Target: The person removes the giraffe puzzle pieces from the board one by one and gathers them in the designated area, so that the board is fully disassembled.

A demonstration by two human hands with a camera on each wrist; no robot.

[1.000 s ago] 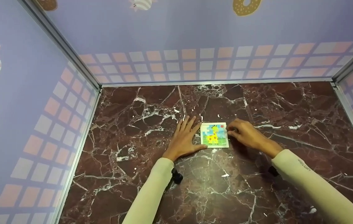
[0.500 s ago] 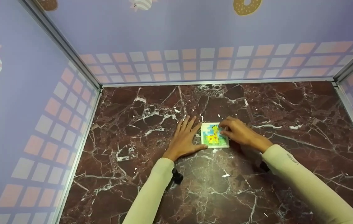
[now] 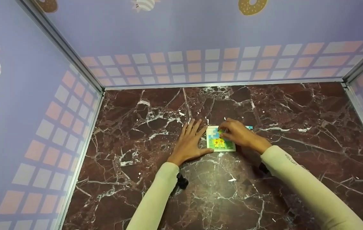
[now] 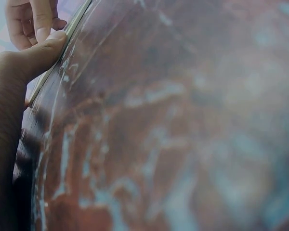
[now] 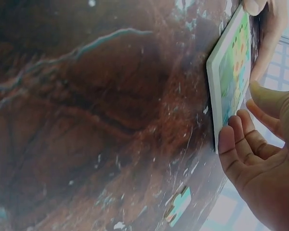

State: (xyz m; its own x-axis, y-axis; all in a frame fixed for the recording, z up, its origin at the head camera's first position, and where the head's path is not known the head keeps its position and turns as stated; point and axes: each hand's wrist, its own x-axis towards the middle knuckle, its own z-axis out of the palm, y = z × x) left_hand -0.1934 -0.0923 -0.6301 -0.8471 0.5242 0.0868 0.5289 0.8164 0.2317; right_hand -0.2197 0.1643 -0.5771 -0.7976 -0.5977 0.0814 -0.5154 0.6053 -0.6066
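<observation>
— Two hands are on a dark red marble desk (image 3: 136,134) with white lines running through it. What is around it?

— Purple walls (image 3: 24,105) stand on three sides. They have pink and pale squares low down, and a brown donut picture (image 3: 252,5) high up on the back wall. Grey metal strips (image 3: 223,85) run where the walls meet the desk.

— Where is the small square puzzle board with the yellow giraffe?

— The small square puzzle board with the yellow giraffe (image 3: 217,143) lies flat near the middle of the desk, between the two hands. It has a white rim.

— What does the left hand do?

— The left hand (image 3: 190,140) lies flat on the desk with straight fingers. Its thumb touches the left edge of the board. It holds nothing.

— And the right hand?

— The right hand (image 3: 237,134) rests over the top right part of the board and hides it. Its fingers bend down onto the picture, but I cannot tell if they pinch a piece.

— Anything else close by?

— One loose blue puzzle piece (image 3: 249,127) lies on the desk just past the right hand. The right wrist view shows it too (image 5: 179,206), apart from the board (image 5: 231,67).
</observation>
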